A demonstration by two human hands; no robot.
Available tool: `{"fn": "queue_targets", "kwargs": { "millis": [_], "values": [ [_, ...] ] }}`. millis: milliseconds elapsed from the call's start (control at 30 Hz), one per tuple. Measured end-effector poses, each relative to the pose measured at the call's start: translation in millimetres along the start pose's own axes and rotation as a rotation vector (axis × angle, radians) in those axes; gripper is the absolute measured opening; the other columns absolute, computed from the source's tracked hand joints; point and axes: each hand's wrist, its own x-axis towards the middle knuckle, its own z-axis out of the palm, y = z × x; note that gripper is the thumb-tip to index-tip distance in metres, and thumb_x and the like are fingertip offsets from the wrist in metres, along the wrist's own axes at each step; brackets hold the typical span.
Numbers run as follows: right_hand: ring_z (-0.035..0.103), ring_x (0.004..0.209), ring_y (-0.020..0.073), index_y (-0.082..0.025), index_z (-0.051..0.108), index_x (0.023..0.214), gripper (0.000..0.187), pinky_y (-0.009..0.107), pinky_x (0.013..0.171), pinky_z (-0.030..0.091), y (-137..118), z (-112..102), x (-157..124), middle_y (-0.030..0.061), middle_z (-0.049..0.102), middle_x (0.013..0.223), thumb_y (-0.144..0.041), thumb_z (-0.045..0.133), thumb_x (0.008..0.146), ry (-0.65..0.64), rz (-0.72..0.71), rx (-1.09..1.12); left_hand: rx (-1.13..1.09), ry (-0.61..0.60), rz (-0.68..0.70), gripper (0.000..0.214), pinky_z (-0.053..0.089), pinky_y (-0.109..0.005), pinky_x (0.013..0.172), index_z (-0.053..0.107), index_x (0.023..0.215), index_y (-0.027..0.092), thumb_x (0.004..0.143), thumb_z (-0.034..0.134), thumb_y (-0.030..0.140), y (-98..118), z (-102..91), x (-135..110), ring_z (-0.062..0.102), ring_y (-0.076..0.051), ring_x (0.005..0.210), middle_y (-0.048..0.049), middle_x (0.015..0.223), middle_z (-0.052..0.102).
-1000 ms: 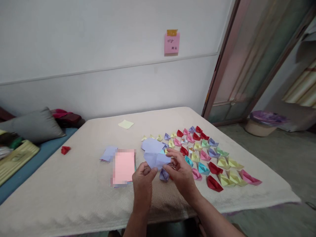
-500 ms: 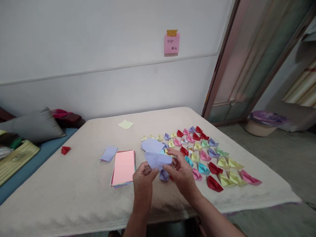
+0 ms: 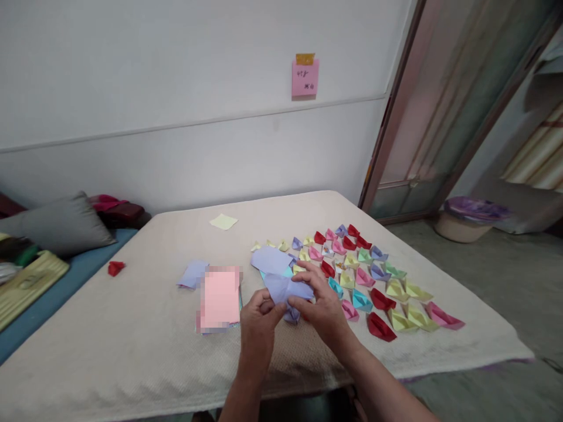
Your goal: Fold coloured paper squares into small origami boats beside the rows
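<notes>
Between my hands is a folded piece of purple paper (image 3: 288,286), held above the cloth-covered table. My left hand (image 3: 259,313) pinches its lower left side, thumb on the near face. My right hand (image 3: 319,296) grips the right side, with the thumb at the lower edge and the fingers curled over the top. Just behind it lies a larger flat purple sheet (image 3: 270,259) with a bit of turquoise paper under it. A purple paper boat (image 3: 291,315) shows partly below my hands. Many small folded paper boats (image 3: 362,300) stand in rows to the right.
A stack of coloured paper (image 3: 220,299), pink on top, lies left of my hands, beside some purple sheets (image 3: 192,274). Farther off are a pale yellow sheet (image 3: 224,221) and a red folded paper (image 3: 115,268). A pink note (image 3: 305,77) is taped to the wall.
The purple paper has shifted slightly right and down and is bent more, with a crease near its middle. Both hands moved with it and keep their grip.
</notes>
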Motion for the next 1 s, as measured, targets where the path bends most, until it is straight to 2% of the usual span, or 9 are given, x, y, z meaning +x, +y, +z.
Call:
{"fn": "queue_targets", "kwargs": {
  "millis": [233, 467, 533, 600, 700, 833, 1000],
  "values": [
    [0.044, 0.121, 0.0301, -0.020, 0.061, 0.082, 0.023, 0.040, 0.094, 0.037, 8.3, -1.9, 3.8, 0.0123, 0.049, 0.129, -0.020, 0.070, 0.061, -0.018, 0.050, 0.103, 0.033, -0.015, 0.018, 0.015, 0.046, -0.026, 0.068, 0.064, 0.085, 0.016, 0.071, 0.069, 0.019, -3.8, -1.3, 1.4, 0.056, -0.013, 0.062, 0.0034, 0.062, 0.061],
    [0.043, 0.122, 0.0286, -0.021, 0.064, 0.078, 0.019, 0.040, 0.097, 0.035, 7.4, 0.3, 2.2, 0.0101, 0.052, 0.127, -0.015, 0.071, 0.061, 0.003, 0.041, 0.127, -0.103, -0.014, -0.013, 0.017, 0.047, -0.029, 0.071, 0.064, 0.088, 0.016, 0.072, 0.067, 0.018, -2.8, -0.9, 0.7, 0.062, -0.016, 0.069, 0.0006, 0.069, 0.068],
    [0.050, 0.112, 0.0271, -0.021, 0.064, 0.076, 0.019, 0.036, 0.087, 0.042, 7.9, 2.6, 0.7, 0.0088, 0.055, 0.121, -0.016, 0.072, 0.059, -0.002, 0.084, 0.213, -0.125, -0.009, -0.014, 0.017, 0.048, -0.029, 0.072, 0.064, 0.088, 0.016, 0.071, 0.067, 0.017, -2.6, -0.2, 0.4, 0.063, -0.017, 0.071, 0.0003, 0.071, 0.069],
    [0.059, 0.086, 0.0210, -0.021, 0.063, 0.076, 0.019, 0.029, 0.068, 0.046, 9.4, 5.5, -1.2, 0.0057, 0.062, 0.102, -0.017, 0.073, 0.060, -0.024, 0.195, 0.386, -0.136, 0.000, -0.019, 0.016, 0.048, -0.028, 0.072, 0.064, 0.087, 0.016, 0.071, 0.068, 0.018, -1.8, 0.8, 0.0, 0.064, -0.017, 0.072, 0.0004, 0.072, 0.070],
    [0.051, 0.055, 0.0115, -0.020, 0.061, 0.078, 0.020, 0.022, 0.050, 0.038, 12.0, 8.8, -3.1, -0.0023, 0.059, 0.069, -0.019, 0.074, 0.062, -0.039, 0.361, 0.623, -0.134, 0.014, -0.019, 0.016, 0.048, -0.028, 0.073, 0.065, 0.087, 0.017, 0.071, 0.068, 0.017, -1.1, 2.3, -0.5, 0.063, -0.016, 0.071, 0.0012, 0.070, 0.069],
    [0.048, 0.049, 0.0100, -0.018, 0.062, 0.076, 0.023, 0.021, 0.047, 0.037, 15.9, 8.9, -1.9, -0.0036, 0.057, 0.061, -0.021, 0.076, 0.058, -0.006, 0.433, 0.691, -0.123, 0.022, -0.015, 0.016, 0.047, -0.028, 0.073, 0.064, 0.088, 0.016, 0.073, 0.066, 0.016, -4.0, 1.9, -0.1, 0.062, -0.015, 0.070, 0.0018, 0.069, 0.068],
    [0.047, 0.046, 0.0095, -0.016, 0.065, 0.071, 0.017, 0.021, 0.044, 0.035, 17.9, 6.3, 0.9, -0.0035, 0.056, 0.054, -0.025, 0.074, 0.060, -0.027, 0.425, 0.519, -0.087, 0.013, -0.013, 0.013, 0.046, -0.025, 0.066, 0.063, 0.083, 0.015, 0.071, 0.068, 0.018, -7.3, -1.3, 1.3, 0.059, -0.014, 0.067, 0.0027, 0.065, 0.063]
  ]
}}
